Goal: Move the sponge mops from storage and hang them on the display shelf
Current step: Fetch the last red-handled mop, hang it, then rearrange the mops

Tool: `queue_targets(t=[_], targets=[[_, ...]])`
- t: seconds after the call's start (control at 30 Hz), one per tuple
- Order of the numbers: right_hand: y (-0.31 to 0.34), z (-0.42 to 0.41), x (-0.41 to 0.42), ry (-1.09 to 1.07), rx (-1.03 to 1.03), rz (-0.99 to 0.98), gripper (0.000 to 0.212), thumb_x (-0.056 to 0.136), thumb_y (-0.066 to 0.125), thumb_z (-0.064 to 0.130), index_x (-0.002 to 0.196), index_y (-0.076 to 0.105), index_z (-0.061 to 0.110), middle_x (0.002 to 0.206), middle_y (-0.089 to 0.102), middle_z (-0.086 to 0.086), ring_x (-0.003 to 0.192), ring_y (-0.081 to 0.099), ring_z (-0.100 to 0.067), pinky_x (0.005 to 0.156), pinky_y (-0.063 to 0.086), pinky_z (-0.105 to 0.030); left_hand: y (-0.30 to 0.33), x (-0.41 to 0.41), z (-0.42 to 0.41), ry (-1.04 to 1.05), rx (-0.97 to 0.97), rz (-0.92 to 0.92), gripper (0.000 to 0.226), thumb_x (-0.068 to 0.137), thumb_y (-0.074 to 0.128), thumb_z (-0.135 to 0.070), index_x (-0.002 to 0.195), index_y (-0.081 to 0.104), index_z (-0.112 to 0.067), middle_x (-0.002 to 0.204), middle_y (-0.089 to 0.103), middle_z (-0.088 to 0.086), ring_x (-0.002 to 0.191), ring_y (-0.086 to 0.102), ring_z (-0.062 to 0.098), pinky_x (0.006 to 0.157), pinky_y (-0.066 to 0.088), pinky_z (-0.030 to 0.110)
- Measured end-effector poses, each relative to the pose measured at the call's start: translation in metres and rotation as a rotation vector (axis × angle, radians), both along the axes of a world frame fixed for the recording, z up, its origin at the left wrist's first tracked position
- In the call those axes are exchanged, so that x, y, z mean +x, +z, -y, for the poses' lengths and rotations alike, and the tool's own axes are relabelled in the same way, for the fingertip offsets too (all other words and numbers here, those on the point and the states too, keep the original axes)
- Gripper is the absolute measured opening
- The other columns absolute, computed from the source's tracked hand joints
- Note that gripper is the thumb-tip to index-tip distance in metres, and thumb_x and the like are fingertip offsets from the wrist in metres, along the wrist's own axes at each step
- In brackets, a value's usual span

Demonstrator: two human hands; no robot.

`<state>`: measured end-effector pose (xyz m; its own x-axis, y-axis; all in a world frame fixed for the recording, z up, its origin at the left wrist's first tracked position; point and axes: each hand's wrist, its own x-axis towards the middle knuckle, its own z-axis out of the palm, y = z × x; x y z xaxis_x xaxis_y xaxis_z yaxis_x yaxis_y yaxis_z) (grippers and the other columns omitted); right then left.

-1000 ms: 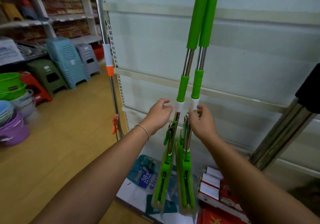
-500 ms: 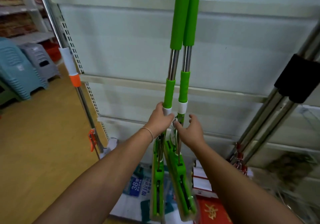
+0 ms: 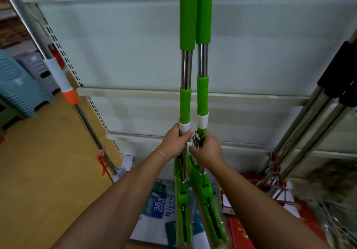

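Sponge mops (image 3: 193, 71): chrome poles, green foam sleeves | left hand (image 3: 174, 142), right hand (image 3: 207, 150) grip each

Blue plastic stool (image 3: 17, 86) on the wooden floor (image 3: 48, 171), black-gripped poles (image 3: 309, 125) right.

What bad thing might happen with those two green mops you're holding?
The two green mops stand very close together, so their heads could knock or tangle as they go up. The right hand grips by the metal lever, which might pinch fingers. The left hand holds low on a long pole, so the top could swing into the shelf wall.
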<state>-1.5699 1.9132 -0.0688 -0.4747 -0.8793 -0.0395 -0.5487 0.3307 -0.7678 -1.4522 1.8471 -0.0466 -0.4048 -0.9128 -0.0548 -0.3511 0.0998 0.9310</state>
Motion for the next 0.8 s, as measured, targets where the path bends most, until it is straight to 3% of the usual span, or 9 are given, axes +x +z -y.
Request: queue_targets(t=[0.2,0.33,0.43,0.57,0.67,0.8], targets=[[0.002,-0.002,-0.009,-0.031,0.004,-0.054,0.039,0.075,0.078,0.028,0.109,0.060,0.018,0.094,0.070,-0.001,0.090,0.066,-0.025,0.074,0.050,-0.030,-0.014,0.010,-0.007,-0.007,-0.002,-0.080,0.031,0.094,0.053,-0.052,0.101,0.055,-0.022,0.096,0.068,0.009,0.093,0.065,0.023,0.082,0.051,0.033],[0.002,-0.004,-0.006,-0.029,0.017,-0.038,0.045,0.076,0.078,0.031,0.114,0.058,0.016,0.101,0.071,-0.003,0.096,0.067,-0.026,0.081,0.054,-0.035,-0.013,0.023,-0.004,-0.052,0.101,-0.102,0.021,0.093,0.060,-0.044,0.099,0.062,-0.025,0.093,0.071,0.000,0.095,0.067,0.018,0.083,0.050,0.032],[0.002,0.000,-0.005,0.016,0.025,-0.053,0.043,0.077,0.078,0.033,0.112,0.060,0.016,0.101,0.071,-0.003,0.095,0.067,-0.025,0.079,0.052,-0.031,-0.009,0.034,-0.003,-0.141,0.130,-0.049,0.027,0.088,0.062,-0.045,0.087,0.066,-0.019,0.083,0.071,-0.004,0.084,0.066,0.014,0.083,0.051,0.032],[0.002,0.009,-0.002,0.074,0.028,-0.042,0.040,0.078,0.078,0.033,0.110,0.062,0.016,0.098,0.072,-0.003,0.092,0.067,-0.025,0.075,0.050,-0.030,-0.011,0.043,-0.013,-0.084,0.053,-0.008,0.028,0.093,0.058,-0.046,0.077,0.058,-0.024,0.068,0.061,-0.010,0.062,0.056,-0.001,0.063,0.046,0.014],[0.000,0.017,-0.002,0.120,0.017,-0.040,0.039,0.076,0.078,0.027,0.110,0.063,0.014,0.096,0.071,-0.006,0.091,0.067,-0.028,0.071,0.045,-0.027,-0.015,0.052,-0.014,0.001,0.020,0.001,0.026,0.094,0.059,-0.044,0.075,0.054,-0.026,0.064,0.056,-0.011,0.058,0.051,0.000,0.058,0.042,0.017],[-0.001,0.034,-0.010,0.207,0.051,-0.028,0.036,0.077,0.076,0.020,0.111,0.063,0.015,0.097,0.071,-0.008,0.092,0.066,-0.031,0.077,0.050,-0.032,-0.010,0.066,-0.013,0.038,-0.017,0.014,0.030,0.095,0.059,-0.041,0.073,0.049,-0.024,0.062,0.050,-0.007,0.055,0.045,0.003,0.053,0.037,0.014]])
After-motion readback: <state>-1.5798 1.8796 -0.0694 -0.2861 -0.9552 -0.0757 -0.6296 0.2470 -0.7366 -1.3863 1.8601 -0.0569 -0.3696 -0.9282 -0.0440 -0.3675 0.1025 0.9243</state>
